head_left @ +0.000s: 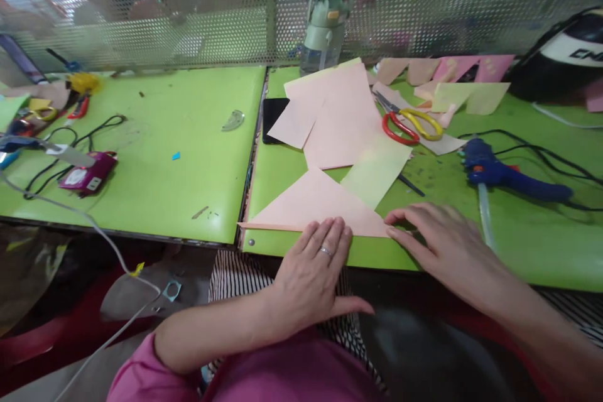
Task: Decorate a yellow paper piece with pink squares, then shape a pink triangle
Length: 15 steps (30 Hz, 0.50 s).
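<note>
A pink sheet folded into a triangle (315, 200) lies at the near edge of the green table (188, 157). My left hand (313, 270) rests flat on its bottom edge, fingers stretched out, a ring on one finger. My right hand (443, 242) presses its fingertips on the triangle's right corner, fingers extended. Neither hand holds anything. More pink sheets (336, 113) and a pale yellow sheet (377, 169) lie just behind the triangle.
Red-and-yellow scissors (409, 124) and a blue glue gun (504, 173) with its cable lie to the right. A water bottle (327, 19) stands at the mesh back wall, a black phone (273, 118) beside the sheets. Left table half holds a magenta device (88, 174), cables, tools.
</note>
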### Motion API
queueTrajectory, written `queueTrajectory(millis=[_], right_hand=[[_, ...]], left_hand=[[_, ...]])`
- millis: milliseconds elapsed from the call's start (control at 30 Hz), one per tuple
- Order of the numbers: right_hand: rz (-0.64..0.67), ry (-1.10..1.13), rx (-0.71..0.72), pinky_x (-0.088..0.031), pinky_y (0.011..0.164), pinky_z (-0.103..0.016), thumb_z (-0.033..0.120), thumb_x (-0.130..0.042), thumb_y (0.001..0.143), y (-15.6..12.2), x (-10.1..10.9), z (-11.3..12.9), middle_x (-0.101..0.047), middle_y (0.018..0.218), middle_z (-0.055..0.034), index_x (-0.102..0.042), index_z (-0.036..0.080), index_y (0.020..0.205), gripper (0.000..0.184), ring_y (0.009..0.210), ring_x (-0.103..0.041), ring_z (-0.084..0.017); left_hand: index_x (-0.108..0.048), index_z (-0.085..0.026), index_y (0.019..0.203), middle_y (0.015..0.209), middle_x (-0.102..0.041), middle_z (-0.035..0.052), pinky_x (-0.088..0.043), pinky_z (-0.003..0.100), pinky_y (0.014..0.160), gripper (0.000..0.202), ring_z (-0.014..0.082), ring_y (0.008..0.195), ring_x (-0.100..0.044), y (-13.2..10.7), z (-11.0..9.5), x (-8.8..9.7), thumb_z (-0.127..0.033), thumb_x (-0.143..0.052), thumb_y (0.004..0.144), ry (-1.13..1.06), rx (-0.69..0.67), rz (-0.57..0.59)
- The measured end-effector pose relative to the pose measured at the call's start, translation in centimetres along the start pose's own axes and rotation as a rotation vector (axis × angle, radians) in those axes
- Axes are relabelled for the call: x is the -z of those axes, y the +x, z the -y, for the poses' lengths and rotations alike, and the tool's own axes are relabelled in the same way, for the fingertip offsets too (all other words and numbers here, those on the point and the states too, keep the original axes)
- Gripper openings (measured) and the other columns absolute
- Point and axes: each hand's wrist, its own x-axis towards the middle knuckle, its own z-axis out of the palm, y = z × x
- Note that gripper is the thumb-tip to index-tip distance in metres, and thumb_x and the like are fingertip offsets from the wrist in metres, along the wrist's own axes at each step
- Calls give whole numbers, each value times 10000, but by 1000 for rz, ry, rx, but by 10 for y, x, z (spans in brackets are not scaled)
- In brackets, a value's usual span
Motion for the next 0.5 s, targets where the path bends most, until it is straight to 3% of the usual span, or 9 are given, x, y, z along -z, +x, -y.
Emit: queueTrajectory(millis=[233, 367, 500], right_hand=[[80, 53, -110, -452, 796, -538, 707, -228, 892, 4, 3, -1, -689, 991, -126, -634, 252, 927, 611, 945, -614, -355], [79, 56, -105, -457, 810, -544, 587, -316, 908, 2, 4, -3, -687, 996, -130, -626, 246, 952, 463, 952, -613, -354], [19, 33, -27, -475, 804, -499, 419, -386, 917, -4, 2, -9, -688, 967, -124, -604, 228, 968, 294, 934, -619, -325]], left_hand=[[-221, 0, 1527, 1599, -270, 175, -143, 390, 1231, 1108, 282, 1504, -176, -30, 38, 11, -843, -126, 815, -28, 4, 65], [-202, -7, 1535, 1601, -258, 186, -133, 409, 1231, 1093, 292, 1506, -167, -57, 63, 17, -839, -226, 826, 30, 12, 89], [-224, 0, 1527, 1581, -307, 197, -142, 415, 1229, 1090, 296, 1492, -221, -75, 77, 21, -827, -325, 825, 76, 43, 39]])
